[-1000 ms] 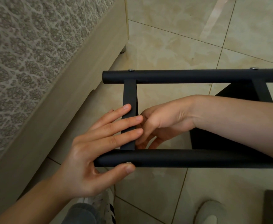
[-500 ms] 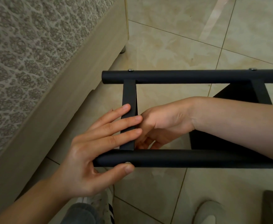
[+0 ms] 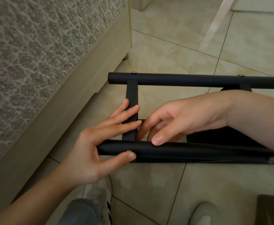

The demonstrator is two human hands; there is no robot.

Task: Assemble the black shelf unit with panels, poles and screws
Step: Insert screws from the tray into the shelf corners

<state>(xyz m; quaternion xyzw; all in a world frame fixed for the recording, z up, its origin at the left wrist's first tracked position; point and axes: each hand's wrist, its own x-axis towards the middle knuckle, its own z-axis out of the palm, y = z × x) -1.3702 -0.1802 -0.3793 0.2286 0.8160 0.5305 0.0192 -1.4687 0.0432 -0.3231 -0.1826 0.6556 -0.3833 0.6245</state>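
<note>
The black shelf frame lies on its side on the tiled floor. A far pole (image 3: 181, 80) and a near pole (image 3: 198, 151) are joined by a narrow black cross panel (image 3: 131, 95). My left hand (image 3: 90, 146) lays straight fingers across that panel, and its thumb presses the near pole beside a silver screw head (image 3: 129, 151). My right hand (image 3: 186, 117) reaches in from the right between the poles. Its thumb rests on top of the near pole, and its loosely bent fingers touch the panel's right edge. A second black panel (image 3: 214, 138) shows under my right forearm.
A bed with patterned fabric (image 3: 35, 54) and a beige base (image 3: 68, 119) runs along the left, close to the pole ends. My shoes (image 3: 100, 205) (image 3: 202, 213) are at the bottom. A dark object (image 3: 272, 208) sits in the bottom right corner.
My right hand has lifted from its curl under the cross panel, and its thumb now lies on the near pole. My left hand has kept its place.
</note>
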